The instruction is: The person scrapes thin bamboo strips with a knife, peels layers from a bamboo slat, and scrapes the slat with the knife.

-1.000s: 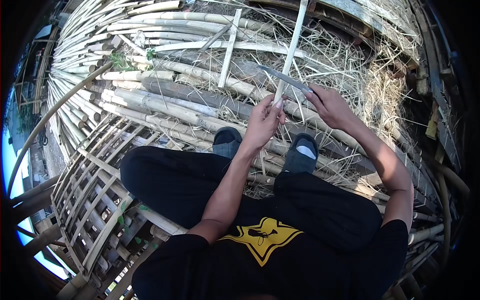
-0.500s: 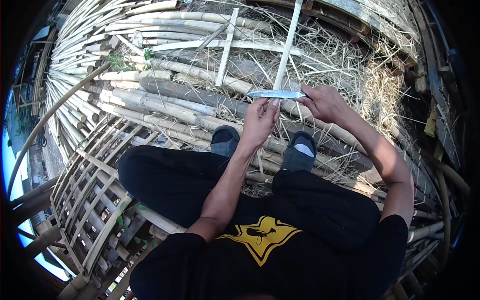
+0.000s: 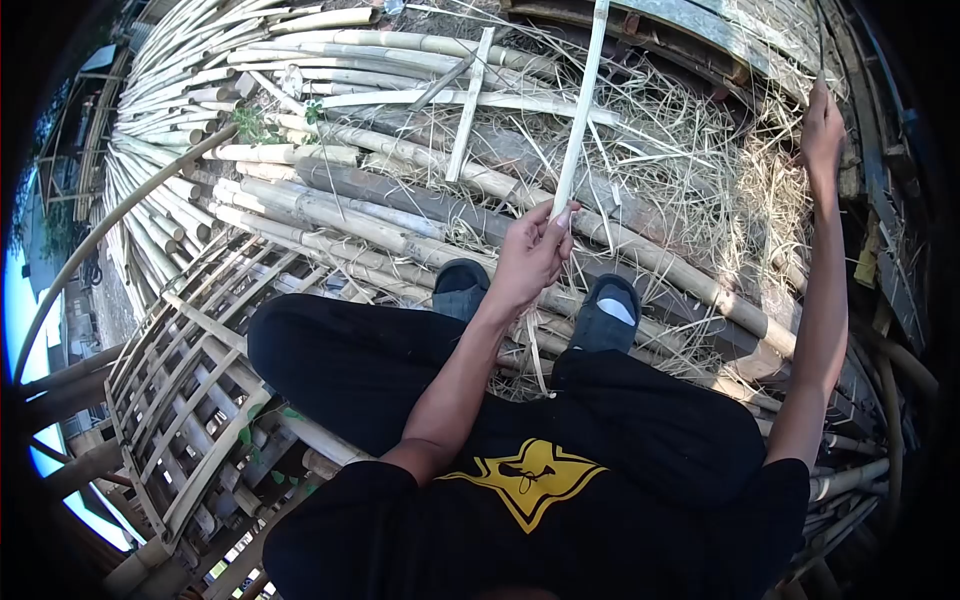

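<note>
My left hand (image 3: 537, 252) is closed around the lower end of a long, pale bamboo strip (image 3: 581, 110), which points away from me past the top of the view. Far to the right, at the end of my outstretched arm, my right hand (image 3: 823, 132) grips a knife (image 3: 820, 48). Its blade shows only as a thin dark line, seen nearly edge-on and apart from the strip. Below my left hand a curled shaving (image 3: 535, 350) hangs between my feet.
Bamboo poles (image 3: 390, 235) lie across the ground under my feet, with more stacked at upper left. Loose shavings (image 3: 690, 170) cover the area ahead. Another flat strip (image 3: 470, 105) lies beyond my left hand. A woven bamboo lattice (image 3: 190, 390) stands at left, wooden boards (image 3: 700, 35) at upper right.
My right hand has swung the knife off the strip, out to the far right and away from me. My left hand keeps hold of the strip, slightly lower and to the right in view.
</note>
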